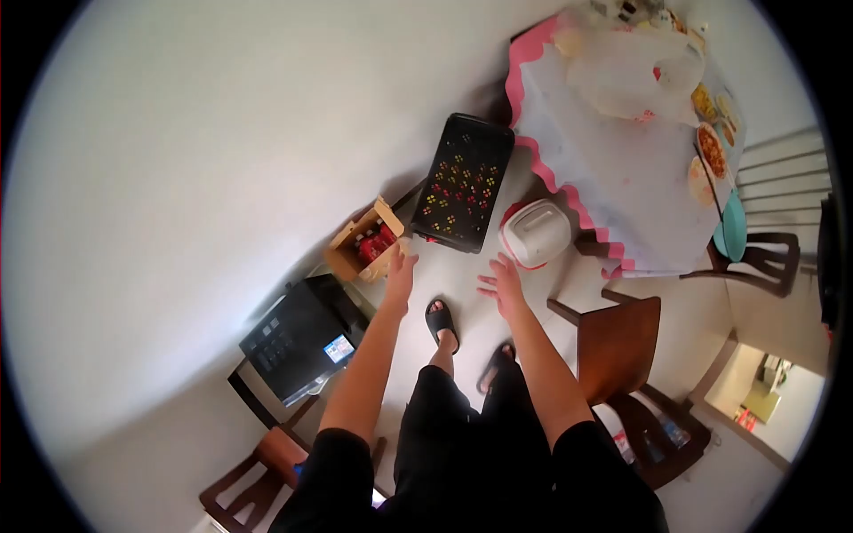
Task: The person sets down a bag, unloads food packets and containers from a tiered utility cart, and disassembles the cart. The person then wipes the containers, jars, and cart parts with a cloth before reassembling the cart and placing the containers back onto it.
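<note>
My left hand reaches forward with its fingers stretched out, holding nothing. Close by it stands an opened cardboard box with red packaged items inside; whether the fingertips touch the box I cannot tell. My right hand is open too, its fingers spread and nothing in them. Just beyond it is a white lidded bin with a red rim. Ahead, between and past both hands, is a black rectangular piece with a pattern of red and yellow flower shapes on its top.
A table with a pink-edged cloth fills the far right, carrying plates of food, a teal dish and a plastic bag. A wooden chair stands at right. A black boxy appliance is at left, near another chair.
</note>
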Tool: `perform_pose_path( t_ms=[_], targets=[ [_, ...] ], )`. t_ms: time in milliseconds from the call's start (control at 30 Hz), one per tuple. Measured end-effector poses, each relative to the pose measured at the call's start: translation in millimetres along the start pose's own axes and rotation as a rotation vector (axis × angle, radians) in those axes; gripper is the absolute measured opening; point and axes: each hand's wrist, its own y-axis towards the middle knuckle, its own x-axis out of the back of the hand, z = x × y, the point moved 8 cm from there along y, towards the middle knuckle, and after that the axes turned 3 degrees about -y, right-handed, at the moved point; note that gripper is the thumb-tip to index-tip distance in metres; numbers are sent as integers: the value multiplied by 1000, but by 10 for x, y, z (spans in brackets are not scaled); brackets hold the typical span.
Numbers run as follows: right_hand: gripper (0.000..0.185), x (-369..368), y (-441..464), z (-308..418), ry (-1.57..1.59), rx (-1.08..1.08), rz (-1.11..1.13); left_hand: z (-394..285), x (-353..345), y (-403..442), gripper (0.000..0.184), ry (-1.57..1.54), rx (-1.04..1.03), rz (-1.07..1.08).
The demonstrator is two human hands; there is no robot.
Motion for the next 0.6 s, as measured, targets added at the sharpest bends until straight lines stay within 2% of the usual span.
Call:
perform_pose_path(
  t_ms=[33,133,233,367,400,500,600],
  targets=[
    [74,-73,115,-11,28,-14,-17,-41,-23,224,82,48,-50,15],
    [85,-249,471,2,104,-33,-28,-127,-72,793,82,148,-10,36],
    [88,-336,617,-19,156,-38,-45,-229,-185,1018,81,162,74,47],
    [67,-433,812,-108,259,-53,52,-247,-342,1061,67,272,154,102],
    [57,-393,889,-189,250,-20,45,-162,-355,1098,63,203,163,106],
    [42,-251,1003,-318,238,86,-91,48,-357,1145,52,78,159,99],
    [42,-61,975,-355,214,135,-178,121,-446,898,47,120,131,73]
  ],
)
